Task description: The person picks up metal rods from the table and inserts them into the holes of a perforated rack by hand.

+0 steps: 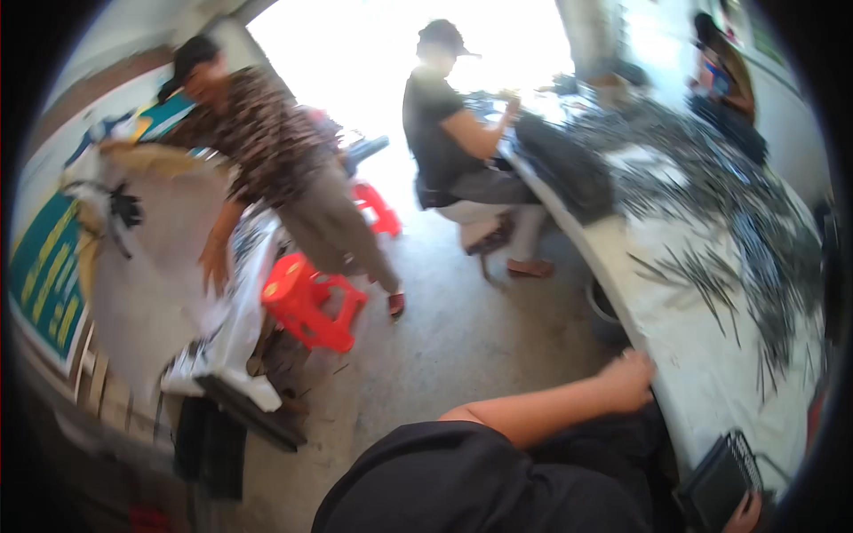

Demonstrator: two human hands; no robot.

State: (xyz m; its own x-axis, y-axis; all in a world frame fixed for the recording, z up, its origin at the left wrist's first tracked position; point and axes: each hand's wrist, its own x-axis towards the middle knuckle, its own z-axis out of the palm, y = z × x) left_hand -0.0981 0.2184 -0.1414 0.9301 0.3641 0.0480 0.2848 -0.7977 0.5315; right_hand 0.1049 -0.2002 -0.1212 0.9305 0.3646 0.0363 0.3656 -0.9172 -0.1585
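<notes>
At four o'clock, left hand (627,382) is curled beside white-covered table (677,360), contents cannot be told; farther out, black spiral-edged notebook (718,480) is touched by right hand (745,513), grip unclear. Toward three, dark strips (760,253) are heaped loose; much is judged left, nothing visibly finished.

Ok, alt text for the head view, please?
Wearer's right hand holds a black book-like object at a white table strewn with thin dark strips; the left hand is curled near the table's edge. Three other people are nearby.
</notes>
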